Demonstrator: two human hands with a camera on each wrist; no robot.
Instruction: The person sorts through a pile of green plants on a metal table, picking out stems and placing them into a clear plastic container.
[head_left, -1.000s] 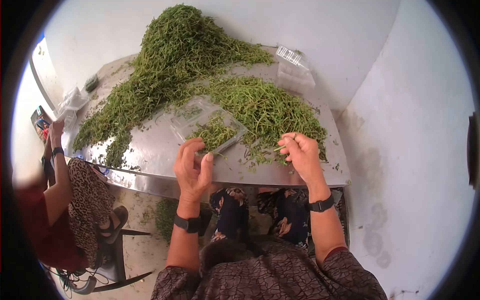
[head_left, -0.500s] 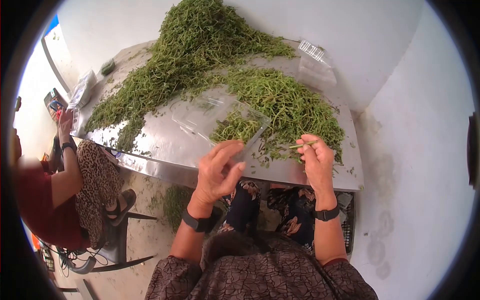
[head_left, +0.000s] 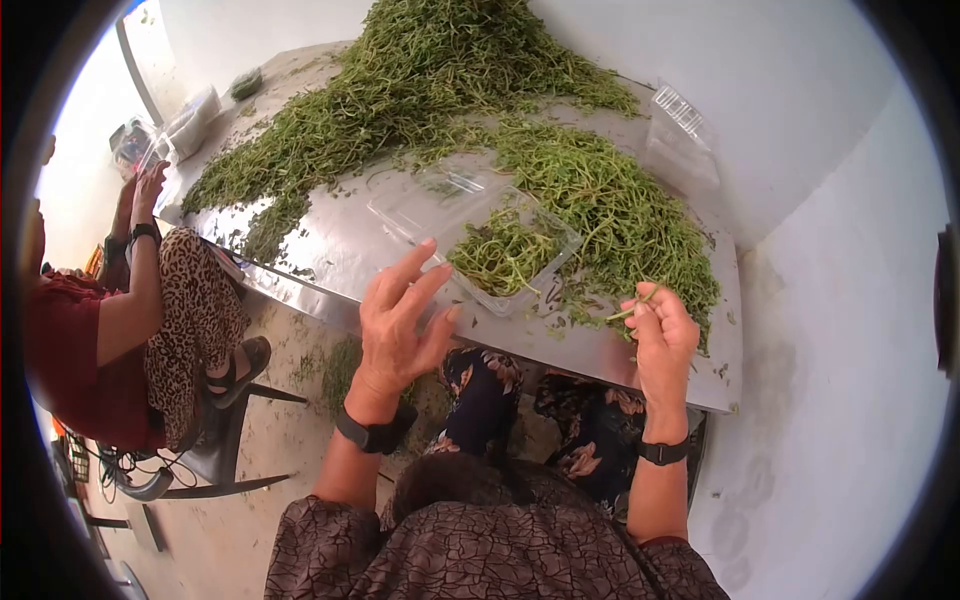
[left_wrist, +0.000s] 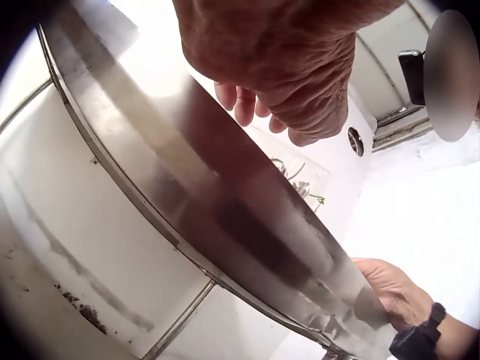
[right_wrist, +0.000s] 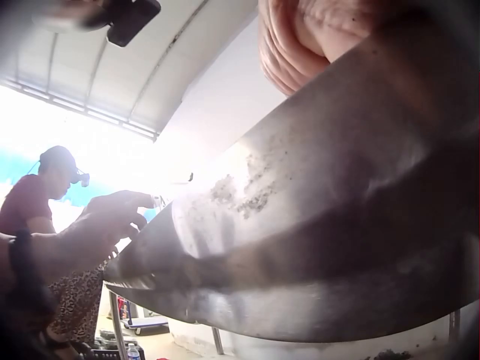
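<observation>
In the head view my left hand [head_left: 400, 325] hovers at the near left corner of a clear plastic box [head_left: 503, 306], fingers spread and nothing in them. The box holds a small heap of green stems [head_left: 505, 250], and its clear lid [head_left: 408, 212] lies hinged back to the left. My right hand [head_left: 664, 345] pinches a thin green stem [head_left: 620, 315] between thumb and fingers. It is over the near edge of a loose heap of green stems [head_left: 610, 195]. In the left wrist view my left hand [left_wrist: 270, 60] is above the metal table edge; its fingertips are partly hidden.
A tall pile of greens [head_left: 450, 70] covers the back of the metal table [head_left: 325, 235]. Stacked clear boxes [head_left: 680, 150] stand at the right wall. Another person [head_left: 115, 320] sits at the left with a hand near clear containers [head_left: 190, 125]. Leaf scraps are scattered about.
The head view has shifted, so the table sits further right. My left hand has drawn back from the box and its fingers have spread. My right hand still pinches a stem.
</observation>
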